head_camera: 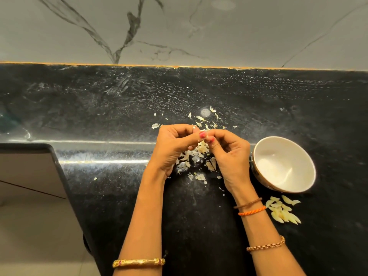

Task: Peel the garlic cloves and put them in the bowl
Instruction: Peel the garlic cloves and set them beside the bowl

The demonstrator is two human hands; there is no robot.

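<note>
Now both hands, left hand (175,144) and right hand (229,156), pinch one clove (201,134) mid-frame, above the skins (199,156), picking its peel off.

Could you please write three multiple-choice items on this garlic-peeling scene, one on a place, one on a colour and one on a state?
1. Where does the pile of cloves lie?
A. Inside the bowl
B. On the counter, on the near side of the bowl
C. On the far side of the hands

2. What colour is the inside of the bowl?
A. White
B. Blue
C. Black

3. What are the hands doing?
A. Resting flat
B. Lifting the bowl
C. Fingertips pinching together over the skins

Answers: 1 B, the cloves sit on the counter below the bowl. 2 A, its inner wall is white. 3 C, the left hand and right hand meet, fingers curled.
</note>
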